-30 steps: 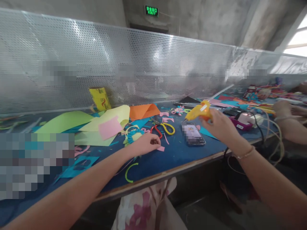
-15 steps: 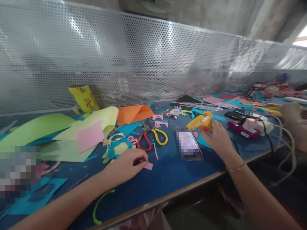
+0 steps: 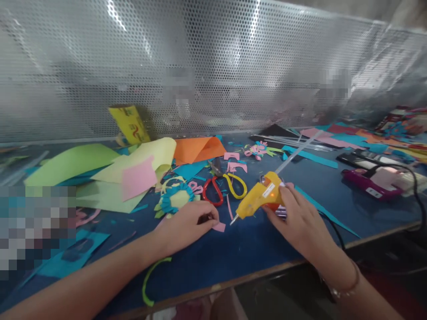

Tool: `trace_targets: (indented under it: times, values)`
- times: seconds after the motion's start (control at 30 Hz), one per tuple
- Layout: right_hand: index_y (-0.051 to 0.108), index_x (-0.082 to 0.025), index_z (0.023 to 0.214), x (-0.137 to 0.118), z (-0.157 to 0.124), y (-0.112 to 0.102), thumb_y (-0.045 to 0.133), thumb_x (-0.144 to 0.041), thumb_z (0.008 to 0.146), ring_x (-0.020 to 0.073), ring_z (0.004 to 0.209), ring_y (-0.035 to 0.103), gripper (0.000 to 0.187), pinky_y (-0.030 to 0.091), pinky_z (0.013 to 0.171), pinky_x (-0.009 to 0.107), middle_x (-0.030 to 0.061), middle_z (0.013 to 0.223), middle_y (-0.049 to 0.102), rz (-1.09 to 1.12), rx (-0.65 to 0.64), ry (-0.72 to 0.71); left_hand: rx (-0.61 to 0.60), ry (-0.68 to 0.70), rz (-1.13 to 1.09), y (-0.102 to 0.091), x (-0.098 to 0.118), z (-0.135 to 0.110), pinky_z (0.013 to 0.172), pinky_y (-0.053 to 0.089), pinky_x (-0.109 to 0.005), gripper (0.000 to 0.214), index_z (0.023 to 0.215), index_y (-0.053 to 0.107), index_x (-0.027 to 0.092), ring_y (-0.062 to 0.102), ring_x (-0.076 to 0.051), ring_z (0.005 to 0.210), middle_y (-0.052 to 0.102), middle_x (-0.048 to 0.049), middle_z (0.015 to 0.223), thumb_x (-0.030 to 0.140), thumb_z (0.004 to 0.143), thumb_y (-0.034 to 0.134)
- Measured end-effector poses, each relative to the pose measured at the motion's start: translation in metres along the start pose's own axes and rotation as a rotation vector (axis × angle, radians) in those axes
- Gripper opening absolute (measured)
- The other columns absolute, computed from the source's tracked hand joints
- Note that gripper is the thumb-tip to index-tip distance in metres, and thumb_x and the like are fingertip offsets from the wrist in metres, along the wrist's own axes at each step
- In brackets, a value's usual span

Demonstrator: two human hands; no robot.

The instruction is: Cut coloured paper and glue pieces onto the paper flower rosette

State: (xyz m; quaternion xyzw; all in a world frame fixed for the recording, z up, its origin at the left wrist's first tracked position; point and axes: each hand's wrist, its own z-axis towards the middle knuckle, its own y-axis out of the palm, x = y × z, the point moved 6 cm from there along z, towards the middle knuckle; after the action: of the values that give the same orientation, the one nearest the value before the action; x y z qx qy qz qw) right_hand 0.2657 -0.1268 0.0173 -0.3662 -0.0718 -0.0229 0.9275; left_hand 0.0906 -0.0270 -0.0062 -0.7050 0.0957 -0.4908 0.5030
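Note:
My right hand (image 3: pixel 296 218) is wrapped round the handle of a yellow hot glue gun (image 3: pixel 262 194). A clear glue stick (image 3: pixel 298 151) juts from its back, and its metal nozzle points down and left. Between thumb and fingers, my left hand (image 3: pixel 190 226) pinches a small pink paper piece (image 3: pixel 219 227), just left of the nozzle. Beyond the left hand lies a round blue paper flower with a pale yellow-green centre (image 3: pixel 179 199). Scissors with one red and one yellow handle (image 3: pixel 236 186) rest behind the pink piece. A phone (image 3: pixel 282 213) is mostly covered by the glue gun and right hand.
Green, yellow, pink and orange paper sheets (image 3: pixel 200 150) spread across the back left, below a yellow packet (image 3: pixel 130 124). A perforated metal panel (image 3: pixel 213 80) bounds the table. A purple power strip (image 3: pixel 372 184) with a cable sits at right; a curved green strip (image 3: pixel 148 284) lies in front.
My right hand has brought the glue gun left and nearer, over the phone and close to the pink piece. My left hand keeps its pinch. The view has turned slightly.

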Motion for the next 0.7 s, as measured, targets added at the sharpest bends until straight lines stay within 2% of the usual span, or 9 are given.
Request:
trace_targets:
  times: [0.1,0.17,0.3,0.47,0.7]
  values:
    - [0.047,-0.010,0.102,-0.022,-0.002,0.006,0.042,-0.039,0.081,0.0220,0.079,0.054,0.036,0.044,0.067,0.034,0.0135,0.089,0.058,-0.010,-0.054,-0.097,-0.001,0.024,-0.003,-0.001,0.000,0.000,0.062,0.035,-0.021,0.015,0.072,0.059,0.020,0.051,-0.010,0.068,0.059,0.0019,0.074,0.023,0.075,0.045]
    - [0.047,-0.010,0.101,-0.027,-0.003,0.009,0.042,-0.037,0.081,0.0221,0.079,0.055,0.034,0.044,0.067,0.033,0.0142,0.090,0.058,-0.018,-0.079,-0.131,0.001,0.021,-0.008,-0.001,0.000,-0.001,0.061,0.035,-0.021,0.015,0.072,0.060,0.021,0.050,-0.010,0.066,0.059,0.0020,0.073,0.025,0.075,0.046]
    - [0.048,-0.009,0.103,-0.026,-0.005,0.010,0.041,-0.034,0.082,0.0226,0.080,0.055,0.033,0.043,0.065,0.033,0.0156,0.093,0.058,-0.028,-0.100,-0.137,-0.015,0.012,-0.059,0.000,0.000,-0.001,0.057,0.034,-0.020,0.016,0.072,0.060,0.020,0.050,-0.010,0.062,0.059,0.0017,0.070,0.028,0.076,0.047]
    - [0.047,-0.009,0.103,-0.023,-0.008,0.010,0.038,-0.035,0.084,0.0222,0.079,0.054,0.034,0.043,0.065,0.034,0.0155,0.092,0.057,-0.062,-0.089,-0.139,-0.014,0.016,-0.065,-0.001,0.001,0.000,0.058,0.034,-0.020,0.015,0.072,0.060,0.019,0.051,-0.010,0.064,0.059,0.0015,0.070,0.024,0.075,0.047]
    - [0.049,-0.010,0.100,-0.023,-0.008,0.011,0.040,-0.037,0.083,0.0208,0.074,0.052,0.033,0.042,0.065,0.033,0.0123,0.083,0.056,-0.062,-0.115,-0.120,-0.009,-0.002,-0.046,-0.002,0.000,0.000,0.058,0.034,-0.020,0.015,0.072,0.061,0.020,0.052,-0.010,0.065,0.060,0.0018,0.072,0.024,0.075,0.046]
